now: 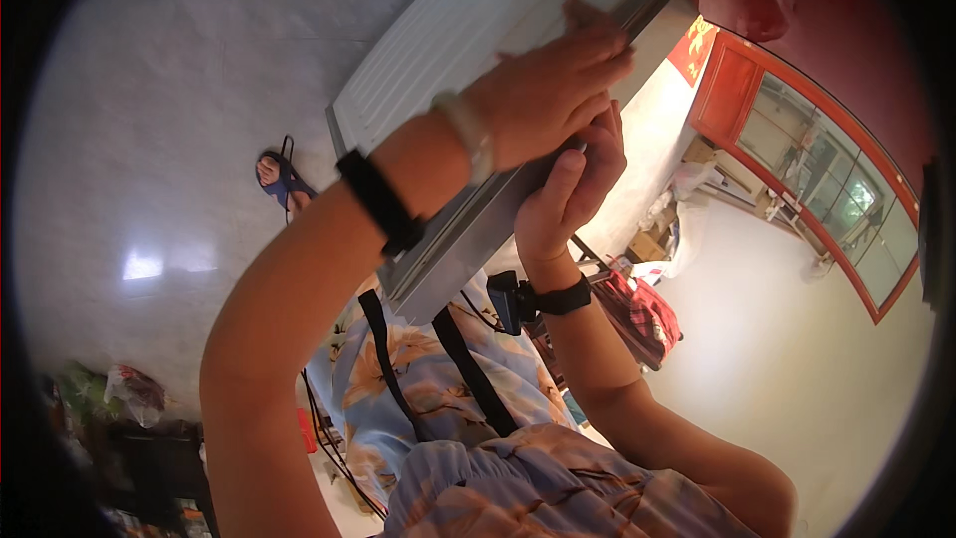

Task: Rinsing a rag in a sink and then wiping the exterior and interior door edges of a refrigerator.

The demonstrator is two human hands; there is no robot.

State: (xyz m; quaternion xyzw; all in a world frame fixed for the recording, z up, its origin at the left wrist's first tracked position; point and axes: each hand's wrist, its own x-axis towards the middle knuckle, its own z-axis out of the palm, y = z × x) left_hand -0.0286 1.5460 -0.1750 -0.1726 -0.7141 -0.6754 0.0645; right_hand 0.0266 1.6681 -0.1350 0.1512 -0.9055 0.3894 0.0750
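Note:
A pale panel with a ribbed inner face and a grey gasket along its edge, which looks like an appliance door [418, 52], slants in front of me. My left hand [556, 93], with a pale bangle on the wrist and a black strap higher up, reaches across the door's edge. Its fingers are stretched out and slightly blurred. Just below and to the right is my right hand [579, 175], thumb raised and fingers bent beside the same edge. The hands overlap in view; whether the right one grips anything is hidden. A small black device [508, 302] is strapped to my right wrist.
A glossy red surface [814, 7] curves in at the upper right. Beyond are a red-framed glass window or door [814, 164], cardboard boxes [646, 246] and red checked cloth [650, 317]. Plastic bags [134, 392] lie lower left. A sandalled foot [280, 179] stands on the grey floor [172, 127].

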